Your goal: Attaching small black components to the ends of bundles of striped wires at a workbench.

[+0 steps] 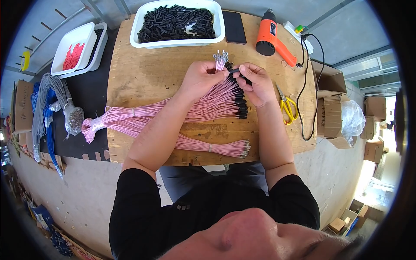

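Observation:
My left hand (201, 79) is closed around a small bunch of thin pink wires (219, 65), their bare metal terminals sticking up above the fingers. Between the thumb and fingers of my right hand (256, 84) is a short black sleeve (234, 70), its end meeting the wires at my left fingertips. More black pieces seem to sit in the right palm, partly hidden. Beneath both hands a large pink wire bundle (203, 106) fans out, many of its ends covered with black sleeves (241, 106). Closer to me lies another tied pink bundle (212, 147) with uncovered metal ends.
At the far side stand a white tub (134, 32) of black sleeves and a dark phone (234, 27). An orange heat gun (266, 35), its black cord (321, 69) and yellow-handled scissors (287, 110) lie right. Left are a white tray (82, 37) with red pieces and grey cables (45, 97).

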Demonstrator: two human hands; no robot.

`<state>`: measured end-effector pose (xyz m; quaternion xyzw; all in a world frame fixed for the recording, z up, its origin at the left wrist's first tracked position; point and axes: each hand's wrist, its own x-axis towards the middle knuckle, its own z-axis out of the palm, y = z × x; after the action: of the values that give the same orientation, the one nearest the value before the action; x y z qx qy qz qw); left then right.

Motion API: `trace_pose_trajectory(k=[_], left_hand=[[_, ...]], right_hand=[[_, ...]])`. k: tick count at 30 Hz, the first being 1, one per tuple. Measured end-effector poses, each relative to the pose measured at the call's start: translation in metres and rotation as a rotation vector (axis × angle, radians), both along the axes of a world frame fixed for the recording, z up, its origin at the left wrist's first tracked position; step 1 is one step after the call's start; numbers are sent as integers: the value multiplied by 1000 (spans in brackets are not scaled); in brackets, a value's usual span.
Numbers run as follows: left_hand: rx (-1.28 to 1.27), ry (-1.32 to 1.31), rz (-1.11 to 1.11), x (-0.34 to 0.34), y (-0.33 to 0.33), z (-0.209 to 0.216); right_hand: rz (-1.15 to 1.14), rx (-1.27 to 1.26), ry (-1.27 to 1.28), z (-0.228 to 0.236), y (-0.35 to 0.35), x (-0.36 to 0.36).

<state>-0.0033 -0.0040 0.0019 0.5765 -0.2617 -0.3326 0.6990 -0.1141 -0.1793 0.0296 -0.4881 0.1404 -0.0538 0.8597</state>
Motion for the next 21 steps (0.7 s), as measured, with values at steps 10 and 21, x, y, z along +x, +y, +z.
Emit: trace_pose_trajectory(k=[10,21], left_hand=[[-5,1,11,-1,0,2],[55,-213,211,-4,-2,5]], right_hand=[[22,25,-1,0,-3,0],[-248,-80,-67,-1,-2,3]])
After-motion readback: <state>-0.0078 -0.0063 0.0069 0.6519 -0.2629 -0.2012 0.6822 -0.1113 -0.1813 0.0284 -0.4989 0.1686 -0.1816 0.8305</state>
